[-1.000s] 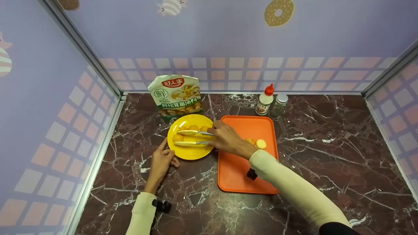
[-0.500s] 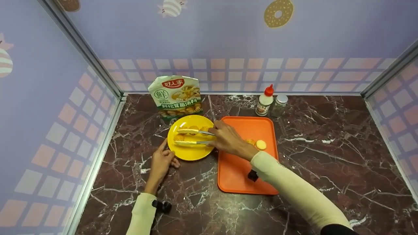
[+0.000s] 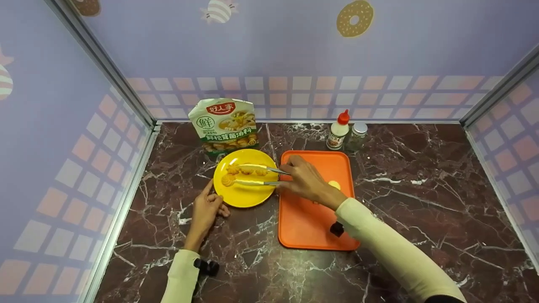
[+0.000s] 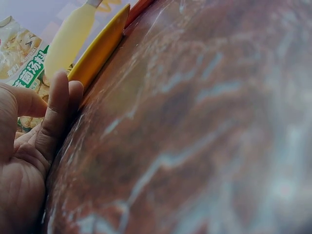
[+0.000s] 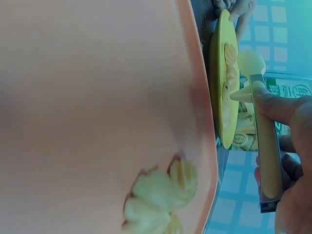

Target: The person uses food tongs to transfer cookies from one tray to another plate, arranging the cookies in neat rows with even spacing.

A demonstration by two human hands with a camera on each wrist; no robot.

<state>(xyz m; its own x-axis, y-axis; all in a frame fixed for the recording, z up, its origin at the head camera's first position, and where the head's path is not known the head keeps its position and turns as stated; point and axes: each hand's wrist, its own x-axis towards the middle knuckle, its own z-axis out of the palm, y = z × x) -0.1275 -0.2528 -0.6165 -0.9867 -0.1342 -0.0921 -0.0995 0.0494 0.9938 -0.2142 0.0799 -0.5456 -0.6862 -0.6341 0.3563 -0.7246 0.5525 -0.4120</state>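
- The left hand [image 3: 205, 209] is being rested on the dark veined marble counter [image 3: 421, 202], fingers loosely curled and holding nothing, its fingertips touching the near-left rim of the round yellow plate [image 3: 246, 198].
- Small ridged golden pastry pieces [image 3: 228, 179] are being kept on that plate, towards its far-left part; the tong tips are being held spread over them, with no piece seen caught between.
- The pieces are being judged light, crumbly and easily crushed, so a gentle pinch across the sides would suit them; the glossy plate looks slippery.
- The cream-tipped metal tongs [image 3: 255, 176] are being gripped by the right hand [image 3: 305, 181] at their hinge end, thumb and fingers curled round both arms, the arms standing apart.
- The rectangular orange plastic tray [image 3: 313, 227] is being crossed by the right forearm; a pale round biscuit [image 3: 334, 184] is lying on it, partly hidden behind the wrist.
- At the back, a printed white-and-green soup-mix pouch [image 3: 223, 124] is standing just behind the plate, close to the tongs' path.
- Further right, a red-capped white squeeze bottle [image 3: 338, 130] and a small clear glass jar [image 3: 357, 135] are standing beyond the tray, out of the way.
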